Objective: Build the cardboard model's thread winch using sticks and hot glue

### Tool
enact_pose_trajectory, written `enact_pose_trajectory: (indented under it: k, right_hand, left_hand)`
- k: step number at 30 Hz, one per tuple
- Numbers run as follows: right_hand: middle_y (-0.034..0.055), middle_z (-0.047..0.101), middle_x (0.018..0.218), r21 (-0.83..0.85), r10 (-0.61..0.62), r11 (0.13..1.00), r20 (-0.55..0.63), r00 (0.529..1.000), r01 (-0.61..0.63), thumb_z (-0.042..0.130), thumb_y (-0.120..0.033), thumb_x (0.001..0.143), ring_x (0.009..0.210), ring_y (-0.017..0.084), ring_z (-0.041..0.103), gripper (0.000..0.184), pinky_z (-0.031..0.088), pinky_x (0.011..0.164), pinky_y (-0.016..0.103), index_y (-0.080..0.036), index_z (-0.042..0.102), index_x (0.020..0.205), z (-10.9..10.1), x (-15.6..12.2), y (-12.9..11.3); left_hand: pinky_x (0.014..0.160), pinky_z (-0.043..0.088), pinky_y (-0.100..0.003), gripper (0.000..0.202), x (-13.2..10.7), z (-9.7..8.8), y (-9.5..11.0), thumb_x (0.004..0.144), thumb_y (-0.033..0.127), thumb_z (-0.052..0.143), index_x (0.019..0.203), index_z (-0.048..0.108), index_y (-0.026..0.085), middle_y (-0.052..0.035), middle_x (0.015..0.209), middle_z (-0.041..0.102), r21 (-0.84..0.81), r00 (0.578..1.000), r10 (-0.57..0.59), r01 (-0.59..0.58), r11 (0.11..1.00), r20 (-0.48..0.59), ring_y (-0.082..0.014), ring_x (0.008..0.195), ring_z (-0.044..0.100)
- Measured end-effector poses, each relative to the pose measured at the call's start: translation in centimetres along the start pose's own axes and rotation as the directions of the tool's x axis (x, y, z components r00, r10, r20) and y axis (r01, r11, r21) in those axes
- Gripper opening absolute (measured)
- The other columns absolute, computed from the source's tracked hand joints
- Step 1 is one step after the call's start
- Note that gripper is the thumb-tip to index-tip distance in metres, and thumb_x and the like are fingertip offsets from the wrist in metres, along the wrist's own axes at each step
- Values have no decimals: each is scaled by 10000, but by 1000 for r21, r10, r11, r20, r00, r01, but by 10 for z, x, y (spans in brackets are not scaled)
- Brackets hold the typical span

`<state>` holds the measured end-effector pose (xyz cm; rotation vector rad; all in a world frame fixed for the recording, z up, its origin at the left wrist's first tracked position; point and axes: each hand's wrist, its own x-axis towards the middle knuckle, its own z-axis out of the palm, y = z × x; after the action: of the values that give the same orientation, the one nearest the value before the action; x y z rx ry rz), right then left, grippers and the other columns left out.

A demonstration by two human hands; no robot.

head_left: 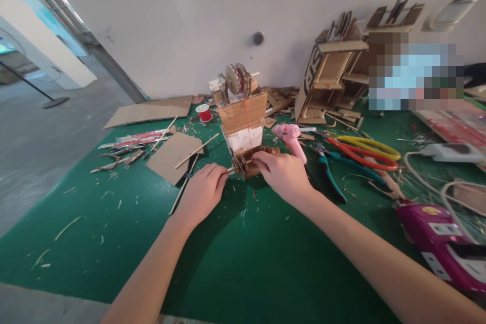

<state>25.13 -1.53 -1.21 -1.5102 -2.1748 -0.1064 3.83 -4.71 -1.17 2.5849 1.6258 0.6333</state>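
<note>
Lighting: moderate, indoor; bluish brightness glowing at far left, on both sides of the pale pillar [41, 35].
Tone: white wall [182, 35] reading as muted grey; green table [94, 233] catching more light at left.
Shadow: soft-edged, dark, spreading over the table between the left forearm [152, 268] and right forearm [364, 243].
Sharpness: overall softness blurring small scraps and fine edges.
Distortion: wide-angle; magenta device [429, 228] stretching toward the right edge.
Masking: coarse pixel block [415, 71] obscuring an upper-right area.
</note>
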Motion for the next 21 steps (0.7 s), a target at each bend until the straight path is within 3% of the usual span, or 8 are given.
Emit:
enact_pose_trajectory:
  k: [11,16,21]
  right_hand:
    - [40,721,702,8,41,999,39,998,-42,486,-290,897,599,202,652,324,361,521,276,-267,661,1168,-4,-2,1]
    - [19,734,746,75,52,996,62,997,-57,507,-307,893,647,190,658,239,399,563,274,-288,719,1002,-4,1,3]
    - [17,740,777,56,77,995,114,990,-84,472,-330,920,693,191,667,267,428,625,287,-293,719,1014,-7,2,1]
  left_hand:
    - [770,491,-347,109,-2,5,-6,934,222,479,905,578,189,-43,897,635,-39,998,27,-30,999,-62,-182,844,599]
    - [773,487,-350,116,-2,4,-6,937,236,486,908,587,187,-39,896,637,-78,998,34,-38,996,-48,-181,850,591]
    - [773,481,-349,126,-3,5,-6,941,246,487,909,594,187,-33,888,633,-103,998,41,-46,994,-51,-178,844,582]
